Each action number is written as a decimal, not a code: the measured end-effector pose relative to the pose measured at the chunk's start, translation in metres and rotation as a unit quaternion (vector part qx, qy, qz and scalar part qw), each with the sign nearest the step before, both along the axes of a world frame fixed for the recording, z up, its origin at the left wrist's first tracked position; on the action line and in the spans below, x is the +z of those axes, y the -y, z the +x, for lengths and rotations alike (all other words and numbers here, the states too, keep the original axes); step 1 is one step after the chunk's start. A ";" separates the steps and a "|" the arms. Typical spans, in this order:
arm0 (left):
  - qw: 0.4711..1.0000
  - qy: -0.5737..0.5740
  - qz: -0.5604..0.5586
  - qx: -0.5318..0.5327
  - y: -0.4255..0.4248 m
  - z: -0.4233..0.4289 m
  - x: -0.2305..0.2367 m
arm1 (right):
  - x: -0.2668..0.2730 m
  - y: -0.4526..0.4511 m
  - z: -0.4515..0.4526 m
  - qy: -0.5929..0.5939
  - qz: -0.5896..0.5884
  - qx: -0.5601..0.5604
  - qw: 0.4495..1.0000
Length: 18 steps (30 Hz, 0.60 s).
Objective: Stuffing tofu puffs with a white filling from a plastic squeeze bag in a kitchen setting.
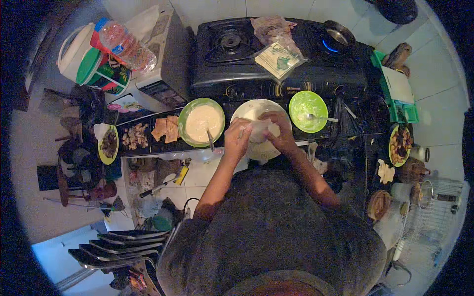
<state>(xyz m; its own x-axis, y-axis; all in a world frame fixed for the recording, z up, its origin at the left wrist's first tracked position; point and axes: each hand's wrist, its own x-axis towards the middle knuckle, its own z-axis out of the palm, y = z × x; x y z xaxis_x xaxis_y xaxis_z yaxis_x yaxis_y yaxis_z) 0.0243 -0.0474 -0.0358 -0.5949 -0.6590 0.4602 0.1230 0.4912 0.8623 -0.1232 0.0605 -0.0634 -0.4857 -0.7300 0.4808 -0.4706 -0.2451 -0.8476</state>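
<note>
Both of my hands are over a pale round plate or shallow bowl [240, 110] at the counter's front edge. Between them is a thin, whitish, translucent piece [260, 129], perhaps plastic or a wrapper; blur hides what it is. My left hand [237, 138] pinches its left side, and my right hand [281, 133] has its fingers curled at the right side. To the left stands a green bowl [181, 125] of creamy batter [202, 120] with a metal spoon [210, 140] in it. On the right, a lime-green bowl [314, 101] with whitish residue holds another spoon [322, 118].
Behind the bowls is a black gas stove [222, 79]; a blue flame [329, 46] burns beside a small pan [340, 34]. A printed packet [277, 61] and a cloth [274, 29] lie on the stove. Brown flat pieces [166, 128] and small chunks [135, 135] lie left.
</note>
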 end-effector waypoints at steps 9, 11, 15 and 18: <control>0.996 -0.067 -0.016 -0.053 -0.002 -0.020 0.052 | 0.039 -0.002 0.005 0.007 -0.057 0.027 0.998; 0.994 -0.088 0.012 -0.068 -0.007 -0.028 0.072 | 0.056 -0.006 0.004 -0.044 -0.083 -0.031 0.995; 0.978 -0.036 0.117 -0.170 -0.011 -0.042 0.067 | 0.084 -0.025 0.003 -0.071 -0.090 -0.077 0.990; 0.946 0.039 0.189 -0.261 -0.031 -0.040 0.041 | 0.091 -0.035 0.000 0.058 0.049 -0.238 0.968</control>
